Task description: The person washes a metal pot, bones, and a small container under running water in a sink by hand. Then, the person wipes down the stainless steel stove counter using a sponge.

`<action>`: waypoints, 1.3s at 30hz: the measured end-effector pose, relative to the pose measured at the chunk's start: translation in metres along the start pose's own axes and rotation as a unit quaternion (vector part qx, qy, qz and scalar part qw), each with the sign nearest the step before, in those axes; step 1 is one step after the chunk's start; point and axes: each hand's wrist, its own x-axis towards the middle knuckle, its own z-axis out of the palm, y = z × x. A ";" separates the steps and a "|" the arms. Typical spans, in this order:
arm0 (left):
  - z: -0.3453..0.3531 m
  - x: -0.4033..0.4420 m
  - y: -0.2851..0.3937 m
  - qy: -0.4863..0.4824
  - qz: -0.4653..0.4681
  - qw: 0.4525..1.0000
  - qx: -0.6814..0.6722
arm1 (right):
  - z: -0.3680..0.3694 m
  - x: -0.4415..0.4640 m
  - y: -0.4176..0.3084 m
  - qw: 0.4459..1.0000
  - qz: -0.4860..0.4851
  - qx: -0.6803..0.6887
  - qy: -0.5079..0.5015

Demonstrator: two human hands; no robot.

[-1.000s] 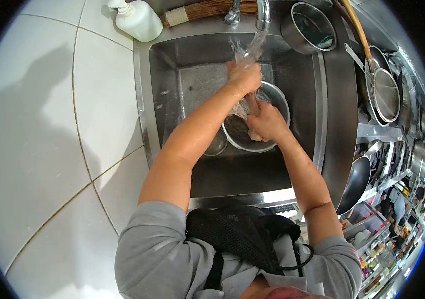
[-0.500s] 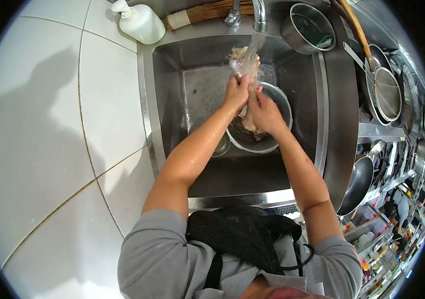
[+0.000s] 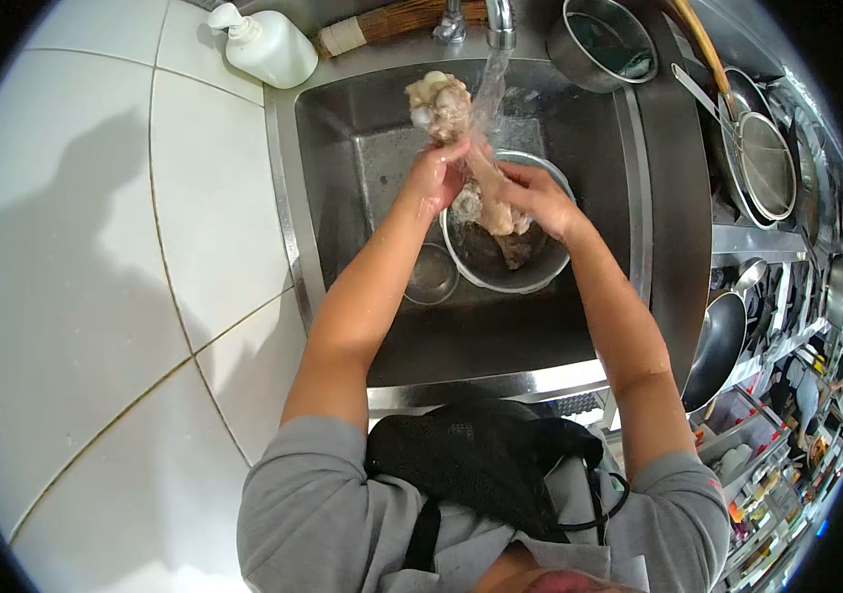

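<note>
A large meaty bone (image 3: pixel 446 111) with a pale knobby end slants across the sink, between my two hands. My left hand (image 3: pixel 439 176) is closed around its shaft, just below the upper knob. Lower down, my right hand (image 3: pixel 540 201) grips the other part, with fingers curled over it. The bone's lower end hangs over a round metal pot (image 3: pixel 512 289) standing in the sink (image 3: pixel 372 148). From the faucet (image 3: pixel 501 35) water runs down close beside the bone and splashes near my fingers. Some of the shaft is hidden by the hands and the water.
A small round bowl (image 3: pixel 431 277) sits left of the pot. Behind the sink are a white pump bottle (image 3: pixel 273 49), a bristle brush (image 3: pixel 382 27) and a deep metal pot (image 3: pixel 579 49). Strainers (image 3: pixel 767 168) and a black pan (image 3: pixel 718 346) are at the right.
The bone's upper knob has moved left, out from under the water stream. My left hand has shifted left and slightly down with it. Both hands keep hold.
</note>
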 end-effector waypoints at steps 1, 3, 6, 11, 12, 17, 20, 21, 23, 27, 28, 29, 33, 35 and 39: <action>-0.001 0.004 0.003 0.001 0.000 1.000 0.001 | 0.001 0.001 0.000 0.996 0.006 0.089 0.007; 0.001 0.015 0.012 0.011 -0.023 0.995 -0.099 | 0.000 0.002 0.005 0.988 -0.024 0.147 -0.042; 0.018 0.031 0.027 0.127 0.028 0.981 -0.142 | 0.014 -0.008 -0.007 0.936 -0.059 0.334 -0.092; 0.021 0.036 0.035 0.202 0.010 0.978 -0.060 | 0.032 0.003 -0.031 0.967 -0.106 0.229 -0.017; 0.022 0.039 0.035 0.201 0.010 0.978 -0.059 | 0.034 0.009 -0.035 0.980 -0.109 0.156 0.058; 0.029 0.048 0.031 0.143 -0.043 0.979 -0.142 | 0.021 0.040 -0.055 0.987 -0.091 0.027 0.129; 0.016 0.038 0.036 0.066 -0.014 0.994 -0.089 | 0.021 0.053 -0.047 0.988 -0.129 0.019 0.079; 0.015 0.032 0.037 0.047 -0.005 0.996 -0.080 | 0.025 0.055 -0.040 0.980 -0.177 -0.017 0.085; 0.005 0.034 0.032 0.028 -0.035 0.996 -0.077 | 0.031 0.057 -0.026 0.955 -0.269 -0.090 0.091; 0.008 0.044 0.016 0.050 0.016 0.994 -0.100 | 0.043 0.049 -0.038 0.928 -0.281 -0.193 0.149; 0.010 0.045 0.012 0.027 0.020 0.996 -0.086 | 0.043 0.051 -0.038 0.914 -0.257 -0.258 0.180; 0.012 0.047 0.013 0.003 0.025 0.997 -0.070 | 0.042 0.054 -0.041 0.893 -0.235 -0.322 0.211; 0.013 0.038 0.013 -0.002 -0.006 0.991 -0.133 | 0.039 0.054 -0.050 0.886 -0.243 -0.300 0.256; 0.009 0.029 0.019 -0.085 -0.058 0.991 -0.086 | 0.026 0.044 -0.049 0.994 -0.071 -0.029 0.072; 0.013 0.017 -0.011 0.168 -0.057 0.984 -0.030 | 0.017 0.013 -0.006 0.992 0.037 0.048 0.106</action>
